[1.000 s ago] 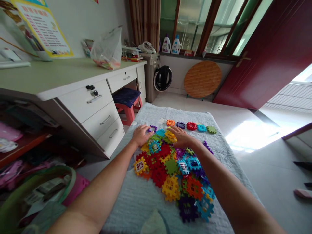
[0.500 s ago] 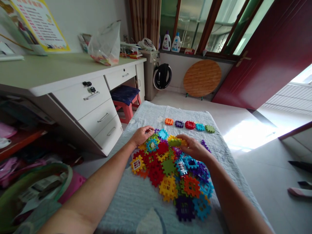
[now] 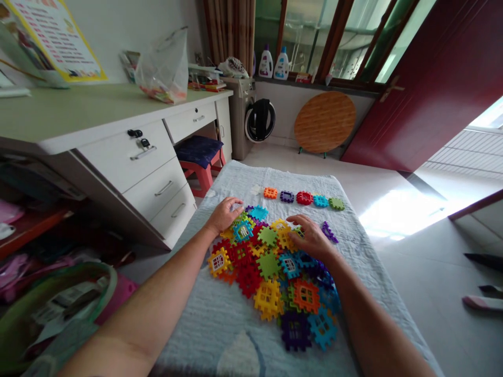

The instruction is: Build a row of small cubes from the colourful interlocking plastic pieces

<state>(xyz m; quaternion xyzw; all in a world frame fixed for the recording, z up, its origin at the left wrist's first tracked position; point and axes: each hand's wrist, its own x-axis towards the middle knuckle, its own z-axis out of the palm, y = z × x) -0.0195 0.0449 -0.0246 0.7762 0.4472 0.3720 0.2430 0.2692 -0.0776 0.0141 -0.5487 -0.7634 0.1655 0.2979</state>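
Observation:
A heap of interlocking plastic building tiles, with notched edges and window-like centres, lies on the cloth-covered surface. My left hand (image 3: 225,214) rests at the heap's far left edge, fingers stretched and thumb apart, holding nothing visible. Close to it are a light-blue tile (image 3: 258,213) and a blue window tile (image 3: 243,231). My right hand (image 3: 311,236) lies over the heap's far right side with fingers spread. Beside its fingertips are yellow tiles (image 3: 283,238); the underside of the hand is hidden. A plain green tile (image 3: 268,236) sits on top of the heap between the hands.
Beyond the heap runs a row of tiles: orange (image 3: 270,193), purple (image 3: 286,196), red (image 3: 304,198), blue (image 3: 320,201) and green (image 3: 336,203). A purple piece (image 3: 329,232) lies right of my right hand. A white desk (image 3: 157,180) stands left, with a stool (image 3: 201,157) beside it.
My right hand has let go of the yellow and green tiles it was handling and its fingers have spread. A green tile now shows flat on the heap. My left hand has moved slightly outward.

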